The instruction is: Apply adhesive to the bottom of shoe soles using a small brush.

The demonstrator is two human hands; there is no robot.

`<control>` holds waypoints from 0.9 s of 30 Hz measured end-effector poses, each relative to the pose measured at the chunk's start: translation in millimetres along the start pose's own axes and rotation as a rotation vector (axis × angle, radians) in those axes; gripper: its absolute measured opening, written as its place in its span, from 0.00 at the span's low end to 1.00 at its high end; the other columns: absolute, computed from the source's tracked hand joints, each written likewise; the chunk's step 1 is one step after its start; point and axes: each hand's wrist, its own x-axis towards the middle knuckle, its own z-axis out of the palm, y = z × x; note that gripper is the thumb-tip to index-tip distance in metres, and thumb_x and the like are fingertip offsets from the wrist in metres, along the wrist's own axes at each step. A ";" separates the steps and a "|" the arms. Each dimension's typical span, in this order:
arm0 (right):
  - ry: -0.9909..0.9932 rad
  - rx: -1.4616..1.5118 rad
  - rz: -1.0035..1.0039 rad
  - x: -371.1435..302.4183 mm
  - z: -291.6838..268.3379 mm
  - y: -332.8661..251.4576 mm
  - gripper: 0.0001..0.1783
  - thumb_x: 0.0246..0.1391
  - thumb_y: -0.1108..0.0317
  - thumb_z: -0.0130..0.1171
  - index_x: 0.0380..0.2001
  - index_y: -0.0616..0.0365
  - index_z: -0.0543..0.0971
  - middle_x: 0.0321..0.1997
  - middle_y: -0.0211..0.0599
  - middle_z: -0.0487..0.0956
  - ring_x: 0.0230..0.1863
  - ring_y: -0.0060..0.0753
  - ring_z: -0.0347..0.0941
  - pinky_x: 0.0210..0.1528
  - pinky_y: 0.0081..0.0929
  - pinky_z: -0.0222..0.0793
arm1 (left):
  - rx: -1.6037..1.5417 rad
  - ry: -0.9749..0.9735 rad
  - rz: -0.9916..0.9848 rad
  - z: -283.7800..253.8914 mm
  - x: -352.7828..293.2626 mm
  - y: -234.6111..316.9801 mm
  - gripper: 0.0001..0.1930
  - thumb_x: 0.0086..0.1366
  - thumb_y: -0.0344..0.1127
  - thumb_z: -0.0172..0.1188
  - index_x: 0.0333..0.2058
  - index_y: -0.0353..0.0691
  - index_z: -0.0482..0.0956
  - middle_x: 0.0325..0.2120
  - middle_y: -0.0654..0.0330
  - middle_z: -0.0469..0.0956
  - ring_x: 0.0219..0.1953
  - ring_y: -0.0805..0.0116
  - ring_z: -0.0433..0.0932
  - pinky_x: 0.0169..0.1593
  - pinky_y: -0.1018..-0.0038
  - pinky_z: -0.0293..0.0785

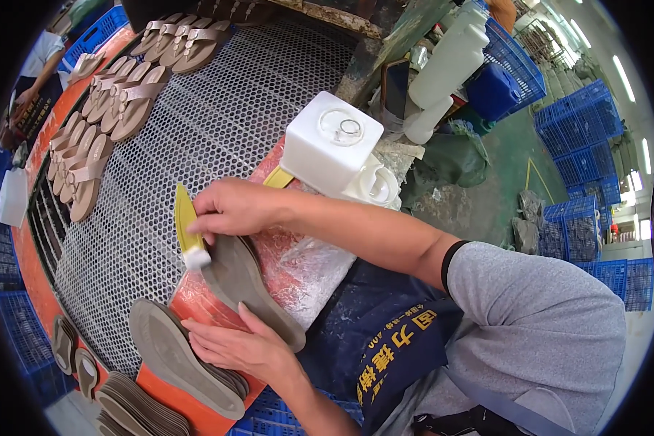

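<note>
My right hand (pixel 229 207) is closed around the yellow handle of a brush (pixel 184 211). Its white bristle end is at the tip of a grey-brown shoe sole (pixel 241 272), which lies on the plastic-covered red work surface (pixel 298 269). My left hand (pixel 240 349) lies palm down with its fingers stretched out. Those fingers rest at the edge of a stack of similar soles (pixel 178 356), while the thumb reaches the edge of the single sole. A white plastic container (pixel 332 138) with an open round mouth (pixel 378 185) stands beyond my right forearm, a yellow piece (pixel 277 176) beside it.
A perforated metal conveyor (pixel 218 102) runs past the work surface. Several rows of thong sandals (pixel 131 98) stand along its far side. More stacked soles (pixel 138 407) lie at the lower left. White bottles (pixel 450 62) and blue crates (pixel 578 120) are at the right; another person (pixel 40 69) is far left.
</note>
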 end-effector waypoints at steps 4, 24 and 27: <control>-0.097 0.056 -0.032 5.6 1.9 -1.8 0.16 0.66 0.62 0.61 0.25 0.55 0.86 0.22 0.24 0.84 0.19 0.24 0.72 0.26 0.26 0.71 | -0.041 0.003 -0.007 -4.1 -8.7 1.5 0.42 0.70 0.38 0.60 0.74 0.24 0.49 0.68 0.35 0.62 0.68 0.37 0.60 0.72 0.50 0.54; 0.522 0.068 0.269 -47.1 3.0 -7.0 0.14 0.67 0.64 0.60 0.29 0.61 0.85 0.25 0.28 0.85 0.20 0.23 0.72 0.26 0.23 0.70 | -0.117 -0.015 0.028 0.2 -15.8 0.3 0.37 0.71 0.35 0.60 0.71 0.23 0.55 0.64 0.33 0.67 0.62 0.36 0.68 0.70 0.50 0.60; 0.762 0.057 0.218 -66.9 8.2 -30.4 0.13 0.67 0.66 0.60 0.31 0.62 0.85 0.25 0.27 0.85 0.20 0.23 0.72 0.27 0.22 0.70 | -0.277 -0.149 0.075 0.2 -15.9 -0.3 0.37 0.71 0.38 0.63 0.70 0.23 0.59 0.61 0.33 0.71 0.59 0.35 0.72 0.68 0.49 0.64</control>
